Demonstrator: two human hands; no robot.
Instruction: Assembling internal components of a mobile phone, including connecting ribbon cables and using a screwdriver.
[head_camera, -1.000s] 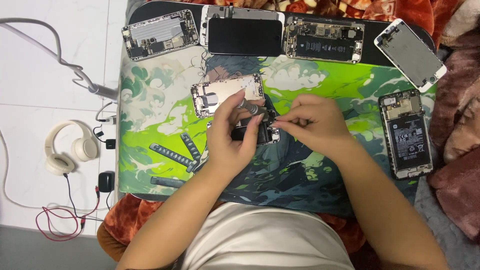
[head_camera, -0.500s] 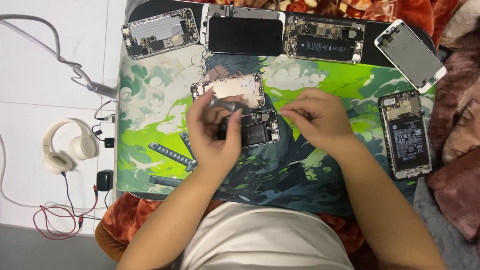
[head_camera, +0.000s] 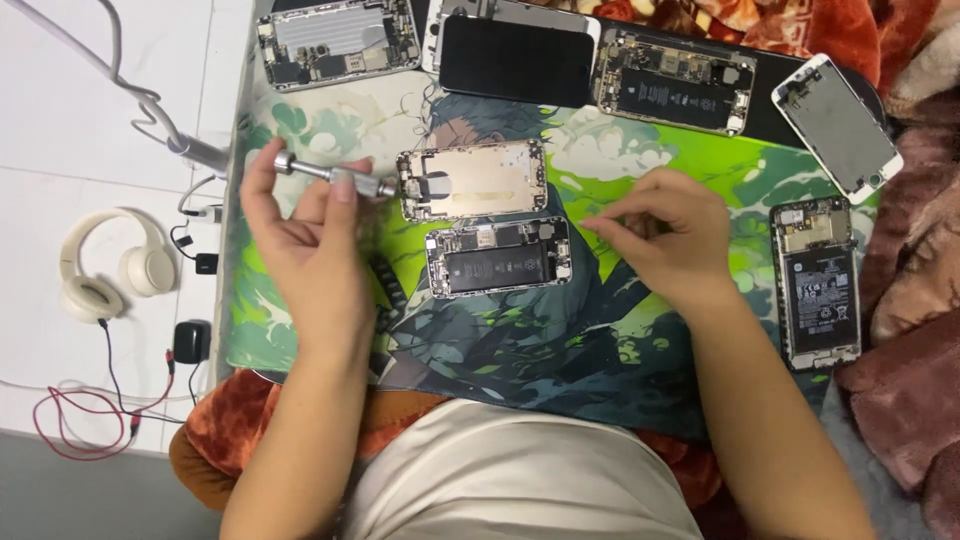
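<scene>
Since the earlier frames both hands have drawn apart off the opened phone (head_camera: 498, 257), which lies bare mid-mat, its cover plate (head_camera: 472, 180) set aside above. The left hand (head_camera: 305, 245) pinches a metal screwdriver (head_camera: 335, 177); the right hand (head_camera: 665, 235) is curled, fingertips pressed together.

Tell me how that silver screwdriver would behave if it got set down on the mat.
The silver screwdriver in the left hand looks round and metal, so it would probably roll. It seems stiff, and likely slippery. The mat may slow it.
</scene>
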